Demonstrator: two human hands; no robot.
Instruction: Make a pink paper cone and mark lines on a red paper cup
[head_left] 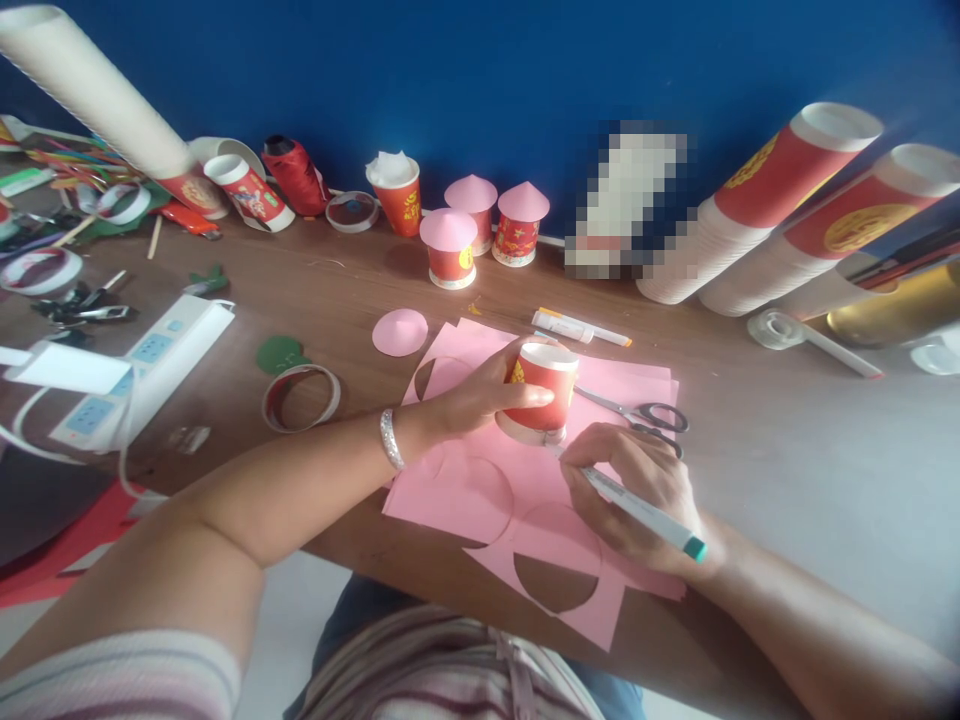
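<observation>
Holding a red paper cup (551, 392) in the left hand (484, 395), with thumb and fingers wrapped round its side and with its narrow white end up, over pink paper sheets (427, 497) bearing curved outlines and round cut-outs. Pinching a white marker (637, 508) with a green end between the fingers of the right hand (649, 480), with the tip right by the cup's lower rim; cannot tell touching from nearly touching. Can see gold print (517, 372) on that cup, half under the hand, but cannot read it. Can also see, well right of the cup and beyond it, two tall nested cup stacks (754, 190), with a round gold emblem (868, 230) on one, perhaps a Chinese character in so smeared a corner. Beyond the cup and to its left, can find an orange-red cup (401, 208), gold-printed and filled with white paper (392, 167). Nearer, still beyond the cup, can count three short red cups (454, 262) topped with pink cones (448, 228) (with a yellow emblem on the front one). Farther left of the cup, can spot a figure-printed cup (247, 195) and a white power strip (169, 345). Just right of the cup, can see scissors (630, 412) on the pink sheets.
</observation>
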